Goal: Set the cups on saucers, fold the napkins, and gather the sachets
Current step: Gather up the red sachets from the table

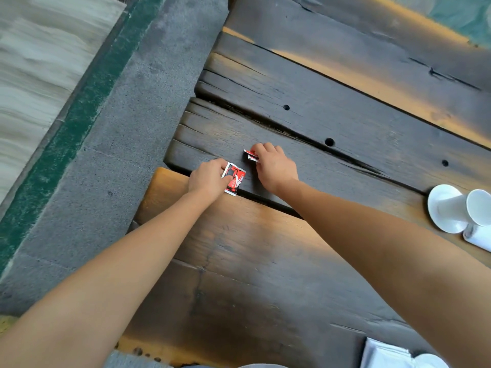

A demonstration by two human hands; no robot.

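Note:
My left hand point(208, 179) grips a red and white sachet point(235, 179) by its left edge, near the left end of the dark wooden table point(332, 123). To its right my right hand point(273, 166) pinches more red sachets point(250, 155) against the plank; most of them are hidden under my fingers. At the right edge a white cup point(479, 207) stands on a white saucer point(443, 208). A folded white napkin point(478, 236) lies just below that saucer. Another white napkin point(382, 354) shows at the bottom right, with a white rim point(431, 361) beside it.
The table's left end drops off to a grey stone floor point(111, 155) with a green stripe point(74, 123). Deep cracks and small holes point(329, 141) run across the planks.

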